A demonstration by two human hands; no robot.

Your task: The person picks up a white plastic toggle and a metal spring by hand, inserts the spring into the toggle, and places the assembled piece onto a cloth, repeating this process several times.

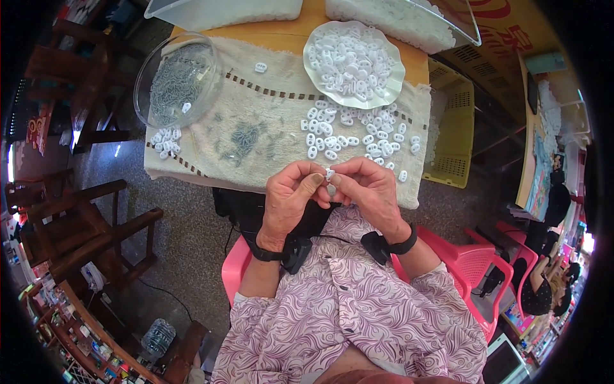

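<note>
At the near edge of the cream towel on the worktop, my left hand and right hand are together, fingertips clamped on one small white piece. I'd judge this a fine fitting or checking step; which, I can't tell. The next move likely calls for steady thumb pressure. Loose white pieces lie just beyond; small grey bits lie ahead, leftward.

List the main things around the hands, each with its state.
Left hand: pinching a small white piece
Right hand: pinching the same piece
Scalloped plate: heaped with white pieces
Clear dish: holding grey parts
Cloth: spread over the table
Loose white pieces: scattered on cloth
</note>
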